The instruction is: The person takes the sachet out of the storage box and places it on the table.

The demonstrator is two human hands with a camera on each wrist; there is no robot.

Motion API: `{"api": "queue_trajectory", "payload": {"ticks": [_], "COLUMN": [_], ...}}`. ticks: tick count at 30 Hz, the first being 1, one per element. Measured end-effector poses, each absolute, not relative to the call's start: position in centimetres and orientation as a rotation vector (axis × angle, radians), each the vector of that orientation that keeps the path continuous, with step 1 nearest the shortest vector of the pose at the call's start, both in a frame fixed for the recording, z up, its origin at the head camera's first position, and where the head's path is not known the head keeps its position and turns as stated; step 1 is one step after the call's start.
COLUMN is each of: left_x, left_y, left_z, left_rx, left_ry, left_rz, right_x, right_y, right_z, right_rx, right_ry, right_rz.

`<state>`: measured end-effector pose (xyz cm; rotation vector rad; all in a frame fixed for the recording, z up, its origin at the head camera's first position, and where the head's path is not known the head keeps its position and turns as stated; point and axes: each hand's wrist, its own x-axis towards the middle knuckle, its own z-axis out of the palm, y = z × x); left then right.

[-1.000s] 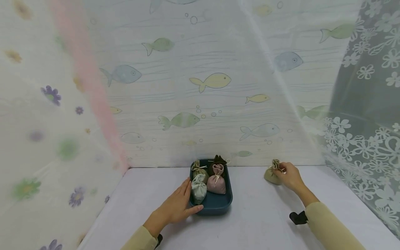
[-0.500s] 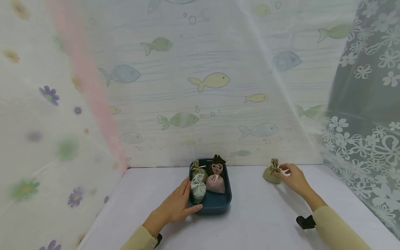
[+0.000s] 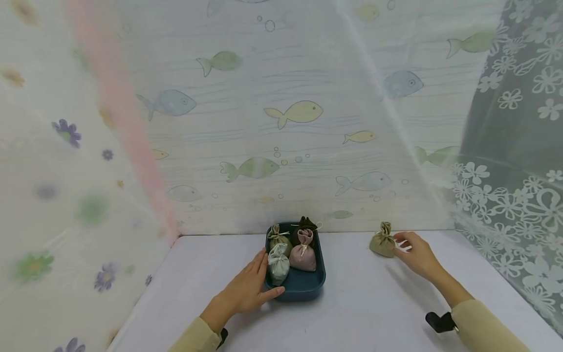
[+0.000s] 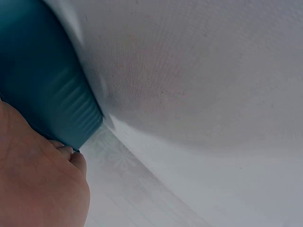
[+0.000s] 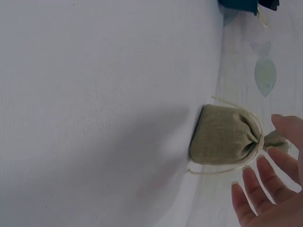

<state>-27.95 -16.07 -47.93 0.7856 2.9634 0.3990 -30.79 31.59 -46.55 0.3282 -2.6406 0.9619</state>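
Note:
In the head view my left hand [image 3: 247,289] lies along the left side of a dark blue plastic bin [image 3: 303,293], fingers straight against its wall and thumb by the front rim. Four small drawstring pouches fill it partly: a pale mint pouch [image 3: 279,266], a pink pouch [image 3: 303,256], an olive pouch [image 3: 276,235] and a dark brown pouch [image 3: 306,225]. Another olive drawstring pouch [image 5: 220,135] stands upright on the table at the back right. Beside its tied neck is my right hand [image 5: 279,189], thumb and fingers spread apart, fingertips close to the cord.
A white cloth covers the table [image 3: 352,303]. Behind it hangs a sheer curtain [image 3: 303,146] printed with fish; flowered curtains [image 3: 510,234] close off the sides. Black straps [image 3: 440,322] show at the wrists.
My right hand has loosened from the olive pouch's neck and drawn slightly right, its fingers opening. The pouch stays standing. My left hand keeps its place on the bin.

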Motion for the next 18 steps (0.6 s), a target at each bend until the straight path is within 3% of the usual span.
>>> {"api": "queue_trajectory", "payload": {"ticks": [18], "left_x": [-27.9], "left_y": [-16.1], "left_z": [-47.7], "left_rx": [0.78], "left_ry": [2.953], "left_rz": [0.402], "right_x": [-29.2], "right_y": [26.4], "right_z": [-46.3], "right_rx": [0.538], "right_ry": [-2.571], "right_rz": [1.057]}}
